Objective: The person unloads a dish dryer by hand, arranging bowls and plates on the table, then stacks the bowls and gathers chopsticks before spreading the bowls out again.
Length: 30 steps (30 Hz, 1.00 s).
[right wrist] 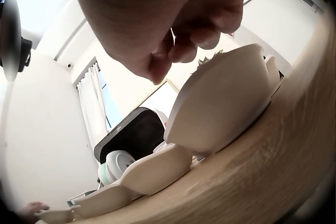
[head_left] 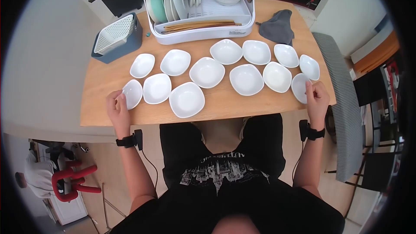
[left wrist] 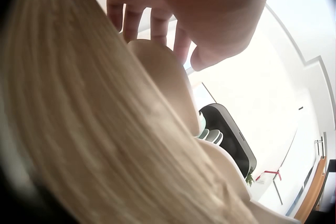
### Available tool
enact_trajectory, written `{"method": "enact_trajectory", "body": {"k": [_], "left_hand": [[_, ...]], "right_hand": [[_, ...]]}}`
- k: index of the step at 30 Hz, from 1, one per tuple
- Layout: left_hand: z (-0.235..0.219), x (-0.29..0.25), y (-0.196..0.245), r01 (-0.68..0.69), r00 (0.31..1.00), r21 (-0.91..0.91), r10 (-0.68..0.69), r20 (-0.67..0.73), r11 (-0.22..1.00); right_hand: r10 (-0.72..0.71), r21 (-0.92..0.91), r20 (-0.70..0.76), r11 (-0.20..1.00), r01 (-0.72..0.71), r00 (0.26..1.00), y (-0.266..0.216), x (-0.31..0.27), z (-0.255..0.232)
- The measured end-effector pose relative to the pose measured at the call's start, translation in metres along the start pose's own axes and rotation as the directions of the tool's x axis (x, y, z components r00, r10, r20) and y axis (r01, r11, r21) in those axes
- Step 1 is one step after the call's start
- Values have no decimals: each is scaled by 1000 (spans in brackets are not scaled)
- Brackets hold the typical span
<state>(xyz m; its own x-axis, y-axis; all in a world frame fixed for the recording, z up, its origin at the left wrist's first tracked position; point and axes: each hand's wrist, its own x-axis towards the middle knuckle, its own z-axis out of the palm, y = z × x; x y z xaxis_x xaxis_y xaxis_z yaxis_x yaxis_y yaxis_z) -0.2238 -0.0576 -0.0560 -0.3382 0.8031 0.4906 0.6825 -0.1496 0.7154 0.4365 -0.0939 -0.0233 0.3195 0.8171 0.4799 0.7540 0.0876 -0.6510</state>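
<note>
My left hand (head_left: 118,109) is at the near-left rim of a small white bowl (head_left: 134,93), its fingers relaxed. In the left wrist view the fingers (left wrist: 159,23) hang loosely over that bowl's edge, with the thumb apart from them. On the other side, my right hand (head_left: 319,99) hovers at the outer rim of another white bowl (head_left: 299,87). The right wrist view has its loosely bent fingers (right wrist: 205,37) above the bowl's side, holding nothing. Several more matching bowls, such as one white bowl (head_left: 186,99), stand upright in two uneven rows between the hands.
A dish rack (head_left: 206,37) with plates, stacked bowls and chopsticks stands at the back of the wooden table (head_left: 225,112). To its left sits a blue basket (head_left: 110,54) holding a white one; a grey cloth (head_left: 277,27) lies right. A padded bench (head_left: 340,104) adjoins the right edge.
</note>
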Motion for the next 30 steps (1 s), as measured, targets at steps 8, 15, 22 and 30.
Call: {"method": "enact_trajectory", "body": {"k": [8, 15, 22, 30], "left_hand": [[-10, 0, -7, -168, 932, 160, 104, 346, 973], [-8, 23, 16, -120, 866, 224, -8, 500, 967], [-9, 11, 11, -88, 888, 167, 1, 459, 982], [-3, 13, 20, -49, 920, 181, -26, 391, 982]], "right_hand": [[-305, -181, 366, 904, 388, 879, -40, 14, 6], [-221, -80, 611, 938, 337, 760, -59, 33, 35], [-244, -82, 614, 926, 368, 751, -52, 40, 51], [-203, -108, 639, 931, 348, 742, -74, 43, 49]]}}
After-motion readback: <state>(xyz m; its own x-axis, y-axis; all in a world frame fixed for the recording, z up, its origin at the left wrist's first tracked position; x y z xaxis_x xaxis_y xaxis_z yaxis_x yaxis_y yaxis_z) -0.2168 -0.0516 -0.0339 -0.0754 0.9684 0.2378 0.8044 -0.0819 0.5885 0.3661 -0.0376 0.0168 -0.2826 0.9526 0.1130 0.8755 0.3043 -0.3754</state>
